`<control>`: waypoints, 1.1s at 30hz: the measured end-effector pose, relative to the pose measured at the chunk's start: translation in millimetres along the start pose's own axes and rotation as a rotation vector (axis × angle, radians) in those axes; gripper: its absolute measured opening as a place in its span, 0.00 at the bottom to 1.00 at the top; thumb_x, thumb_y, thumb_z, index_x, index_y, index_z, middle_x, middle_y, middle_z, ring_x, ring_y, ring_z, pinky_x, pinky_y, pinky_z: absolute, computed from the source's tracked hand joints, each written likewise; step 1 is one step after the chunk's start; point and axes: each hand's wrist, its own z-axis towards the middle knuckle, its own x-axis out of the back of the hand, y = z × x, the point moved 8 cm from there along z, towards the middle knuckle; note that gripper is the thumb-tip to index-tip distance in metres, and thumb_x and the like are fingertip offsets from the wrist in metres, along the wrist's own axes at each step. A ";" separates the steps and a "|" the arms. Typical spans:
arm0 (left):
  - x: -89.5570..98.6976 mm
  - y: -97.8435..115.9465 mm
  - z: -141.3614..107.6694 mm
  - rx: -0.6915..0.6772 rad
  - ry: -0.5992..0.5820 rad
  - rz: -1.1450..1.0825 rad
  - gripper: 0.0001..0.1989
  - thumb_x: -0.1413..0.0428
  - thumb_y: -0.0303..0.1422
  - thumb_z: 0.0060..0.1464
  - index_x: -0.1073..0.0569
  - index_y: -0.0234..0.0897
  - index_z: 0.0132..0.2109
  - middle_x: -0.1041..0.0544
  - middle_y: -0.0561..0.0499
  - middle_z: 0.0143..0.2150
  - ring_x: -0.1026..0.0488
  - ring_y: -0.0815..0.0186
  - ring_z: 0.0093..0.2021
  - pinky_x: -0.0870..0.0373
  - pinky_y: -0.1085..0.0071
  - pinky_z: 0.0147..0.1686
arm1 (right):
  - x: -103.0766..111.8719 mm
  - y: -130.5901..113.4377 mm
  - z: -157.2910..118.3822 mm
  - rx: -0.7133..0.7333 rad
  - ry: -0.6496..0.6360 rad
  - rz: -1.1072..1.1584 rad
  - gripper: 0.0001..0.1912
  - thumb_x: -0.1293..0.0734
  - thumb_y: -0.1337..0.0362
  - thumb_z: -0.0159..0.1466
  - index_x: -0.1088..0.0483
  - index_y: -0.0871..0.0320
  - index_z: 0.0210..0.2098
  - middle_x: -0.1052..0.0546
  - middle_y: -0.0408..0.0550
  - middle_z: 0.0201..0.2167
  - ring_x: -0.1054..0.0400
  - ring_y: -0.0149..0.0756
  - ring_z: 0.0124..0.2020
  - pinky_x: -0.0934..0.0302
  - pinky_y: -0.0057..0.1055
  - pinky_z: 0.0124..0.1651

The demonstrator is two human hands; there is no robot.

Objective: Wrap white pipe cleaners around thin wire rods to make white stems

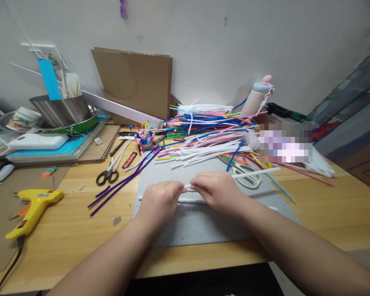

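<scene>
My left hand [163, 198] and my right hand [217, 190] are close together above a grey cutting mat [200, 230]. Both pinch a white pipe cleaner [255, 172], whose free end sticks out to the right past my right hand. A short piece of it shows between the fingertips. Behind the hands, another white pipe cleaner [189, 201] lies across the mat, partly covered by them. Pale-handled scissors [249, 181] rest on the mat just beyond my right hand.
Bundles of coloured pipe cleaners [209, 123] are heaped at the back. To the left are purple pipe cleaners [123, 181], black-handled scissors [106, 177] and a yellow glue gun [38, 201]. A metal bowl [61, 111] and cardboard sheets [135, 82] stand near the wall, with a bottle [255, 98] further right.
</scene>
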 end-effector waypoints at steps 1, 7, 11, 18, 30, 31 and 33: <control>-2.1 -2.4 1.4 0.058 -0.046 -0.067 0.09 0.49 0.33 0.57 0.26 0.37 0.33 0.22 0.50 0.27 0.27 0.66 0.28 0.36 0.72 0.29 | 0.2 -2.1 -0.5 0.025 0.011 -0.034 0.10 0.41 0.64 0.65 0.28 0.57 0.34 0.25 0.43 0.29 0.33 0.31 0.31 0.52 0.27 0.31; -30.7 -22.5 -4.9 0.570 -0.323 -0.729 0.09 0.48 0.34 0.53 0.30 0.35 0.27 0.29 0.55 0.18 0.32 0.72 0.17 0.40 0.76 0.19 | 0.7 -13.2 -3.8 0.169 0.021 -0.232 0.11 0.42 0.68 0.64 0.30 0.57 0.28 0.29 0.42 0.23 0.40 0.30 0.25 0.58 0.30 0.28; -51.8 -18.1 -14.0 0.694 -0.541 -1.110 0.11 0.44 0.38 0.48 0.32 0.33 0.28 0.30 0.55 0.19 0.35 0.73 0.15 0.42 0.76 0.17 | 0.1 -18.7 -4.4 0.264 -0.025 -0.240 0.10 0.41 0.70 0.63 0.30 0.56 0.29 0.29 0.42 0.24 0.40 0.30 0.26 0.58 0.30 0.28; -26.3 -12.8 2.1 0.262 -0.260 -0.381 0.06 0.49 0.34 0.54 0.29 0.37 0.34 0.26 0.50 0.30 0.29 0.65 0.31 0.36 0.71 0.30 | -3.2 -2.8 0.0 0.014 -0.132 -0.133 0.09 0.40 0.64 0.64 0.29 0.58 0.32 0.24 0.45 0.29 0.34 0.32 0.29 0.55 0.28 0.29; -12.7 1.3 0.3 0.032 -0.148 0.085 0.13 0.54 0.36 0.60 0.27 0.38 0.33 0.23 0.49 0.30 0.28 0.64 0.30 0.41 0.71 0.28 | -3.9 -6.6 -1.8 0.027 -0.125 -0.065 0.07 0.39 0.69 0.62 0.28 0.58 0.32 0.25 0.44 0.28 0.35 0.31 0.29 0.54 0.27 0.29; -13.4 -0.1 0.6 0.069 -0.169 0.019 0.13 0.53 0.36 0.59 0.27 0.38 0.31 0.23 0.50 0.28 0.28 0.65 0.29 0.40 0.71 0.28 | -4.3 -8.4 -2.2 0.049 -0.107 -0.100 0.07 0.39 0.70 0.61 0.29 0.58 0.31 0.26 0.43 0.27 0.35 0.31 0.28 0.55 0.28 0.28; -17.9 -5.5 0.6 0.180 -0.226 -0.183 0.14 0.52 0.36 0.58 0.30 0.38 0.27 0.25 0.52 0.24 0.30 0.67 0.26 0.39 0.72 0.28 | -5.5 -12.5 -3.3 0.097 -0.079 -0.173 0.07 0.39 0.71 0.59 0.30 0.58 0.29 0.27 0.43 0.25 0.37 0.30 0.26 0.58 0.29 0.27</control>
